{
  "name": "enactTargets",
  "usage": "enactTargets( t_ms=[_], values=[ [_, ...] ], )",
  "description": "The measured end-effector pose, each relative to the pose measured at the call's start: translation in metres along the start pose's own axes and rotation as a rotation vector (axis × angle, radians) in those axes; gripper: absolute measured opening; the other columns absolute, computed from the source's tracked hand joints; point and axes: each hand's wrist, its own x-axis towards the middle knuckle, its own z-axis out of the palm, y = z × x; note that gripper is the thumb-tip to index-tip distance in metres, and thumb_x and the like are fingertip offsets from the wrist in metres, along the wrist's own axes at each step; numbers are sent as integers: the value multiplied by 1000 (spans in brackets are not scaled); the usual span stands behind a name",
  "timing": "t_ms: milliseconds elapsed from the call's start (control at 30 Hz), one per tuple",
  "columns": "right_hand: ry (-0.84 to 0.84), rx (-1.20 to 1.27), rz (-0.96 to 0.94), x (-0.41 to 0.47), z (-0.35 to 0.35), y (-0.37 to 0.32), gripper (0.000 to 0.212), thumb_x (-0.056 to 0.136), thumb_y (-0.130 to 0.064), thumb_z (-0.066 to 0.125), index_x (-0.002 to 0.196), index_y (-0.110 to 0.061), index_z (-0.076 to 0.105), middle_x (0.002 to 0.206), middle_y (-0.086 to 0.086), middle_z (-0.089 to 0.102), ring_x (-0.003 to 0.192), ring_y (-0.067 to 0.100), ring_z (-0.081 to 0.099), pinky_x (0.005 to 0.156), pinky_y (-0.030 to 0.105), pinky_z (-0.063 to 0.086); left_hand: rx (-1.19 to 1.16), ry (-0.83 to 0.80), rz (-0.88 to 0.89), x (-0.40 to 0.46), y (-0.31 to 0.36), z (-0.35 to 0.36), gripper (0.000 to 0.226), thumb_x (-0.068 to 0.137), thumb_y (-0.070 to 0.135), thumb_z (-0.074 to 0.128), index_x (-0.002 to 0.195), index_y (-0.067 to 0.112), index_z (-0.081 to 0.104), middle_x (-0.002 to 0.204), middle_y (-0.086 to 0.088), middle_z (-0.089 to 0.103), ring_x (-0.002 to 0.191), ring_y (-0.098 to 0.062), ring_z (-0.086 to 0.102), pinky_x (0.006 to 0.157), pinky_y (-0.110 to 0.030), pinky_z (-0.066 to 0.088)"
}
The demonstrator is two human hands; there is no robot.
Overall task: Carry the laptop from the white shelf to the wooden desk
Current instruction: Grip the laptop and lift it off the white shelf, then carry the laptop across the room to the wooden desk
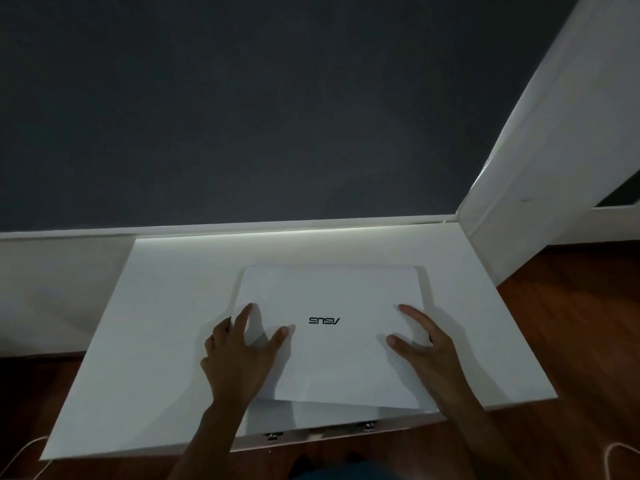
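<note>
A closed white laptop [332, 299] with a dark logo lies flat on the white shelf [156, 323], slightly right of the shelf's middle. My left hand [239, 358] rests on the laptop's left edge, fingers spread, thumb on the lid. My right hand [426, 344] lies on the lid's right side, with its outer fingers over the right edge. The laptop's near edge looks slightly raised above the shelf top. Whether either hand has a firm grip under the edges is hidden.
A dark grey wall [242, 98] rises behind the shelf, with a white ledge along its base. A white panel [540, 168] stands at the right. Reddish wooden floor [571, 323] shows right and below. White cables [620, 452] lie at both lower corners.
</note>
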Motion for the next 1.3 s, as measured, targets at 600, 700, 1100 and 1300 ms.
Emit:
enactTargets(
  t_ms=[600, 700, 1100, 1300],
  values=[
    [330, -113, 104, -95, -89, 11, 54, 82, -22, 75, 134, -24, 59, 140, -13, 53, 127, 1, 48, 100, 17, 39, -364, -558, 250, -20, 68, 15, 86, 66, 58, 76, 142, 51, 36, 144, 20, 39, 133, -7, 38, 109, -31, 33],
    [401, -179, 126, -115, -114, 19, 53, 84, -30, 71, 135, -26, 57, 137, -15, 50, 123, 4, 48, 94, 16, 37, -309, -584, 281, -41, 87, 35, 90, 64, 61, 77, 142, 52, 32, 146, 13, 41, 127, -8, 39, 103, -30, 34],
    [700, -143, 333, -245, -234, 104, 54, 76, -74, 54, 127, -59, 49, 136, -3, 59, 116, 18, 61, 95, 37, 52, -44, -694, 528, -174, 204, 149, 97, 56, 71, 63, 145, 43, 34, 142, 0, 50, 126, -26, 48, 104, -48, 41],
    [956, -101, 451, -314, -299, 132, 61, 82, -61, 51, 137, -35, 51, 134, -11, 55, 111, 19, 61, 94, 49, 52, -52, -847, 672, -259, 264, 234, 86, 65, 57, 78, 141, 39, 43, 139, -2, 54, 119, -25, 54, 97, -41, 45]
  ],
)
